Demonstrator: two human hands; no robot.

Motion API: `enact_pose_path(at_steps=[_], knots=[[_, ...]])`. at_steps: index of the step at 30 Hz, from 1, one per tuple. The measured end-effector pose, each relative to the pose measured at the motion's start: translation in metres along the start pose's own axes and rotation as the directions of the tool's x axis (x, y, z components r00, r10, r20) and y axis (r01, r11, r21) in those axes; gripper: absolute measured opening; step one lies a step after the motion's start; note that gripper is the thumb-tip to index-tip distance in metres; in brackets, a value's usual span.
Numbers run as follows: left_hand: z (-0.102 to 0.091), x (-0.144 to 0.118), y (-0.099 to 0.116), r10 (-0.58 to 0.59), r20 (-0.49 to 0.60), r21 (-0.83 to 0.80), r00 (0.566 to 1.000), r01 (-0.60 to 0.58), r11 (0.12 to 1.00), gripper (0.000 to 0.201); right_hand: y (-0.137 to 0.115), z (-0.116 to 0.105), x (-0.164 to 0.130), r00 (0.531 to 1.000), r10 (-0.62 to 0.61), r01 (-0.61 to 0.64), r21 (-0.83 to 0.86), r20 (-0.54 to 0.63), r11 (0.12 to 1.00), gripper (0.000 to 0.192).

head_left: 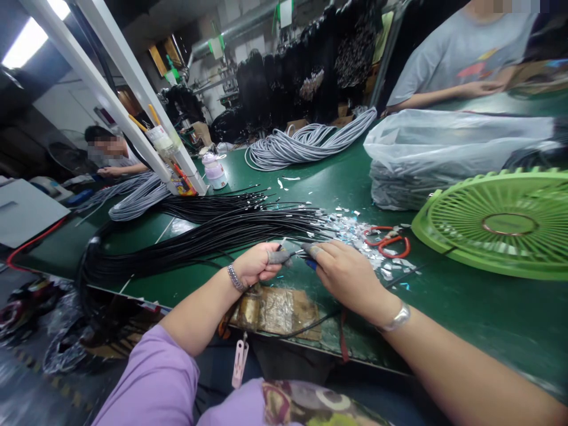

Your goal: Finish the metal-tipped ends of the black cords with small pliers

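Far to the left of the grip, a thick bundle of black wires (213,234) lay across the green bench (465,307), its loose ends fanning toward the hands. The left hand (257,263) was clenched around a few of those wire ends, thumb and taped fingers pinching them just beside the right hand. The right hand (344,275) was closed on a small blue-handled tool (310,264) whose tip met the pinched wire end (284,241); what kind of tool it was could not be told, since the fingers hid most of it. So the wire being worked sat between the two hands, touching both, close to the near edge of the bench.

Just right of the grip and beyond it, a scatter of silvery foil scraps (350,228) covered the bench, with red-handled scissors (388,242) lying among them. Further right stood a green fan (501,222), and behind it a clear plastic bag (444,151) of grey cable. Coils of grey cable (306,142) lay well behind the hands.

The risks looked plain enough: the tool tip worked very near the left fingertips, so a slip could nick them despite the tape. Too hard a squeeze could cut conductor strands instead of the covering. The loose ends could also tangle, or the scraps could hide a dropped piece.
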State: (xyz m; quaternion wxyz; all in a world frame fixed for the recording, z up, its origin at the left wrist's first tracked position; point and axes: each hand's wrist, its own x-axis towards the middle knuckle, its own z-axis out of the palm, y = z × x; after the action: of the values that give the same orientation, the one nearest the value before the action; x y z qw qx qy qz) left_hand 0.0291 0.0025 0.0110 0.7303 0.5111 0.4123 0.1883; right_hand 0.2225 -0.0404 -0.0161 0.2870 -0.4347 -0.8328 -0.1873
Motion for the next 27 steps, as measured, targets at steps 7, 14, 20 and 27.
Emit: enact_pose_path(at_steps=[7,14,20,27], knots=[[0.000,0.000,0.001,0.043,-0.041,-0.026,0.998,-0.044,0.999,0.026,0.001,-0.003,-0.001,1.000,0.014,-0.014,0.015,-0.026,1.000,0.024],[0.002,-0.001,-0.001,0.024,-0.042,0.009,0.999,-0.023,1.000,0.032,-0.005,-0.005,-0.002,0.999,0.022,-0.023,-0.036,-0.024,0.999,0.019],[0.003,-0.001,-0.001,0.034,-0.050,0.036,0.998,-0.032,0.999,0.036,-0.008,-0.005,-0.001,0.999,0.051,-0.051,-0.028,-0.001,0.998,0.020],[0.006,-0.002,-0.001,0.078,-0.062,0.081,0.995,-0.073,0.994,0.044,-0.009,-0.006,-0.001,0.998,0.069,-0.069,-0.012,0.010,0.998,0.020]])
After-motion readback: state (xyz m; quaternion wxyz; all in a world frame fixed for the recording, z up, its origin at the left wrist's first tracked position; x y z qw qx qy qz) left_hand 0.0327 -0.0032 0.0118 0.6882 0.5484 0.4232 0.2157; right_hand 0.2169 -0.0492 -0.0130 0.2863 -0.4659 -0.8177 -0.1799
